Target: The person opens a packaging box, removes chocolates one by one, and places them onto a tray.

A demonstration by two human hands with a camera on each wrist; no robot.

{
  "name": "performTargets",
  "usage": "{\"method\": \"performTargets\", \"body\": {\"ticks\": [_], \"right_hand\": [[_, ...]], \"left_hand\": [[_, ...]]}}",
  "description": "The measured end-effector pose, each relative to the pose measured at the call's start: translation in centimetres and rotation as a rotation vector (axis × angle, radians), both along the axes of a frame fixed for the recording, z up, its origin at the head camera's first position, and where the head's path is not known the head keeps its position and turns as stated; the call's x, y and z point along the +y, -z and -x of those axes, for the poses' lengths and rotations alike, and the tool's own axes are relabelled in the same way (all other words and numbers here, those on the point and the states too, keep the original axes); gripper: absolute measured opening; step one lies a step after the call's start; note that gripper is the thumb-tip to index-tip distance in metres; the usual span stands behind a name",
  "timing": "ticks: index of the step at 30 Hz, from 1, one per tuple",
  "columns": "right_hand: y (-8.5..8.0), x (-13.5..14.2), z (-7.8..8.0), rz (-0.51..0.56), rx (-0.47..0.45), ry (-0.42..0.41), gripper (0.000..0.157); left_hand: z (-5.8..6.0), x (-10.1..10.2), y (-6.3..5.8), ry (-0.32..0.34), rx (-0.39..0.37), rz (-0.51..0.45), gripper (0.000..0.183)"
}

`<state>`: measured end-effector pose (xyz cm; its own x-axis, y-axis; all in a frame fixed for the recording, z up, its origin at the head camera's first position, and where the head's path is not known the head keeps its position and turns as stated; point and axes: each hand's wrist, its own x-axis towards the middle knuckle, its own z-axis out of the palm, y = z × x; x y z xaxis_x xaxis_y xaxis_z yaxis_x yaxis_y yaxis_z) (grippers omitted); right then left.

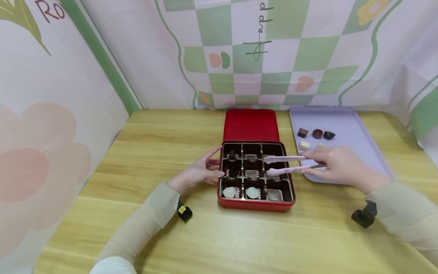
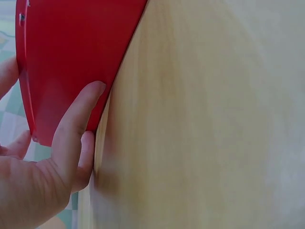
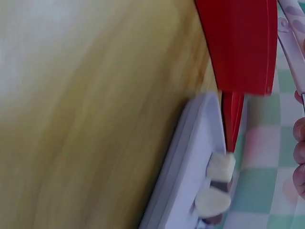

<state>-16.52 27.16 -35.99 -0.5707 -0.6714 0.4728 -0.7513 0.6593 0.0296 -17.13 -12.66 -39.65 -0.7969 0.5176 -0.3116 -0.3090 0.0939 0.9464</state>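
Observation:
A red tin [image 1: 256, 206] with a divided insert lies open on the table. White chocolates, one rounded [image 1: 229, 192] and one flower-shaped [image 1: 253, 193], occupy two front compartments; dark chocolates [image 1: 234, 171] sit in the left column behind. My left hand [image 1: 196, 174] rests against the tin's left side, thumb and fingers spread along its red wall [image 2: 62, 57]. With my right hand [image 1: 342, 165] I grip pink tongs [image 1: 284, 170], whose separated tips reach over the tin's right column. Whether the tongs hold a chocolate there, I cannot tell.
The tin's red lid [image 1: 251, 125] lies behind it. On the right, a lilac tray [image 1: 345, 118] carries dark chocolates [image 1: 317, 133] and white ones [image 1: 304, 145], partly hidden by my right hand. A printed curtain [image 1: 215, 26] borders the wooden table [image 1: 164, 140] at the back.

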Motion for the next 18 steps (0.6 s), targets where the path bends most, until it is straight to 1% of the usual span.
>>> {"method": "performTargets", "body": {"ticks": [6, 12, 18], "right_hand": [[-0.2, -1.2, -0.8, -0.032, 0.008, -0.039, 0.051], [-0.3, -2.2, -1.1, -0.048, 0.054, -0.103, 0.061], [-0.4, -3.3, -1.4, -0.045, 0.091, -0.163, 0.062]], "left_hand": [[0.1, 0.1, -0.1, 0.003, 0.017, 0.007, 0.090], [0.0, 0.1, -0.1, -0.002, 0.009, 0.004, 0.090], [-0.1, 0.1, -0.1, -0.005, 0.007, 0.007, 0.090]]}}
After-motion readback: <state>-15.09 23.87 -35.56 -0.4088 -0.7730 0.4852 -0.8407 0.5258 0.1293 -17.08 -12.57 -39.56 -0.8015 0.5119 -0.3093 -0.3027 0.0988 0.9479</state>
